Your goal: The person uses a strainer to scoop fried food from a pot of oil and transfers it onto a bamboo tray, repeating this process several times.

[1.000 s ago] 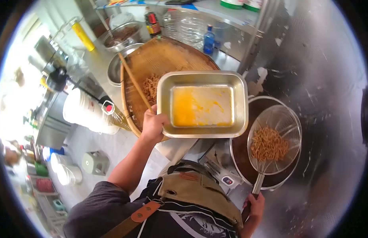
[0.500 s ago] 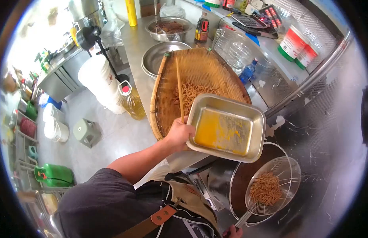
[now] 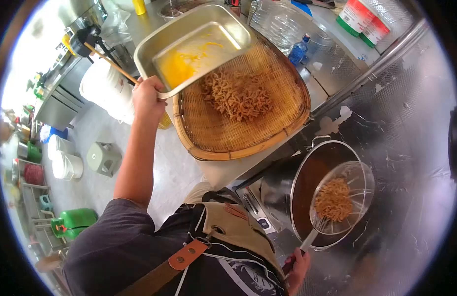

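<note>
My left hand [image 3: 148, 96] grips the near corner of a rectangular metal tray [image 3: 232, 30], with a long wooden stick [image 3: 111, 63], perhaps chopsticks, in the same grasp. Yellow-orange liquid streaks the tray's bottom. Below and beyond its edge, fried brown strips [image 3: 241, 98] lie heaped on a woven bamboo tray [image 3: 213, 140]. My right hand [image 3: 298, 266] is closed around the handle of a wire-mesh strainer [image 3: 359, 185]. More brown strips [image 3: 333, 200] sit in the strainer, over a large metal pot [image 3: 293, 197] of dark brown liquid.
A blue bottle [image 3: 298, 50] and red-and-white tubs [image 3: 356, 17] stand at the back right. At left are white buckets [image 3: 66, 165], a grey-green stool [image 3: 103, 158] and a green gas cylinder [image 3: 75, 223]. A control panel [image 3: 258, 209] shows beside the pot.
My left hand has carried the metal tray and stick up and left, uncovering more of the strips on the bamboo tray. The strainer remains over the pot; more of my right hand shows.
</note>
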A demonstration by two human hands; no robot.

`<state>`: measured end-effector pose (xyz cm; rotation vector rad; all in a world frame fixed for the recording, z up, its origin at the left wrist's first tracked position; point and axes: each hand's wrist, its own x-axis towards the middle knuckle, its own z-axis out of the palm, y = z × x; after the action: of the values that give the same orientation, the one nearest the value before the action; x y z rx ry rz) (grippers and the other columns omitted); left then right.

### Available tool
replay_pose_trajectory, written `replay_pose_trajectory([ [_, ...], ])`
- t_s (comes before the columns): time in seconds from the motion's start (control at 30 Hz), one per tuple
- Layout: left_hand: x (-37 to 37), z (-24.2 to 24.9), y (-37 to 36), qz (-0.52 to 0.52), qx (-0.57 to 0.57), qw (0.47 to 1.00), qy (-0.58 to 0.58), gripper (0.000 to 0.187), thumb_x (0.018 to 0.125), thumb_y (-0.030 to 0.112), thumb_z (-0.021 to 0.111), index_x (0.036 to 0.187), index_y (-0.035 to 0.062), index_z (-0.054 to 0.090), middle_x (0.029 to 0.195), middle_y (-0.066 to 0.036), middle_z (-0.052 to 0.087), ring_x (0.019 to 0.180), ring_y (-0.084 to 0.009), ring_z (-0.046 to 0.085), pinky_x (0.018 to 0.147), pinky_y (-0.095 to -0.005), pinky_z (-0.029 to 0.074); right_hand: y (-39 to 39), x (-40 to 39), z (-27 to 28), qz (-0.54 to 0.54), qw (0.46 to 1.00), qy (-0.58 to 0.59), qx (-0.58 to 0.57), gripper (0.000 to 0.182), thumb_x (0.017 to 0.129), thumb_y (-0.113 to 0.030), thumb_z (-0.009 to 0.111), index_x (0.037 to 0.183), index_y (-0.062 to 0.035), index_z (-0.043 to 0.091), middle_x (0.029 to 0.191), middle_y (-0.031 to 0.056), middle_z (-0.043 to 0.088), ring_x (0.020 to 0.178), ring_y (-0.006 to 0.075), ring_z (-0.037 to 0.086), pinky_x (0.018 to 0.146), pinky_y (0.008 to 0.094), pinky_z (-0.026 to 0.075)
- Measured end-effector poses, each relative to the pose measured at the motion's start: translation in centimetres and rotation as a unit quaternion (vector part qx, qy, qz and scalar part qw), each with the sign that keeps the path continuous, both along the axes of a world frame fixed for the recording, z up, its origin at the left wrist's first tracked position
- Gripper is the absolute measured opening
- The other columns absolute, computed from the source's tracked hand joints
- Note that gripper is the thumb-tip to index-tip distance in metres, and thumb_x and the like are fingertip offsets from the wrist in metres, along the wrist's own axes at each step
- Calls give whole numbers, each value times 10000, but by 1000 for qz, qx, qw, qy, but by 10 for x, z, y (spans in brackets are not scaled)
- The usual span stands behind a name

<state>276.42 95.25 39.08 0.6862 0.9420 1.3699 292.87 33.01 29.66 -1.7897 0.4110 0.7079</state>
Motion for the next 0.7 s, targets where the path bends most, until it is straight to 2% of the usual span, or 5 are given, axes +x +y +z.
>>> replay_pose_trajectory([
  [0.23, -18, -12, -6, 2, -37, 999, -37, 234, 656, -102, 498, 825, 59, 502, 741, -37, 496, 656, -167, 505, 553, -330, 443, 4, 0, 21, 40, 999, -33, -11, 166, 867, -148, 613, 869, -41, 485, 583, 61, 508, 432, 175, 510, 391, 320, 423],
  [0.3, -26, -25, -1, 6, -65, 997, 43, 182, 657, -45, 551, 772, 86, 498, 741, -22, 485, 683, -161, 483, 608, -333, 436, 20, 1, 24, 46, 997, -54, -26, 166, 862, -156, 606, 837, -30, 500, 575, 65, 516, 434, 171, 511, 398, 314, 417],
  [0.43, -72, -114, 73, -122, 103, 953, 257, 123, 677, 47, 580, 730, 109, 487, 709, -11, 473, 669, -152, 488, 578, -319, 404, 18, 11, 5, 106, 988, -51, -95, 244, 854, -212, 619, 724, -19, 545, 561, 53, 536, 440, 158, 521, 432, 314, 416],
  [0.57, -81, -109, 81, -81, 37, 980, 178, 163, 671, 12, 577, 665, 113, 450, 659, 5, 439, 584, -136, 427, 530, -299, 354, 20, 0, 23, 14, 999, -33, -34, 202, 847, -162, 652, 770, -12, 540, 616, 69, 564, 439, 158, 538, 409, 314, 433],
  [0.7, -71, -92, 72, -75, 59, 982, 160, 218, 681, -72, 524, 630, 100, 400, 608, 18, 398, 497, -106, 337, 435, -250, 263, 6, 9, 7, 38, 998, -39, -34, 187, 854, -133, 651, 804, -9, 520, 615, 66, 562, 442, 156, 542, 408, 315, 450],
])
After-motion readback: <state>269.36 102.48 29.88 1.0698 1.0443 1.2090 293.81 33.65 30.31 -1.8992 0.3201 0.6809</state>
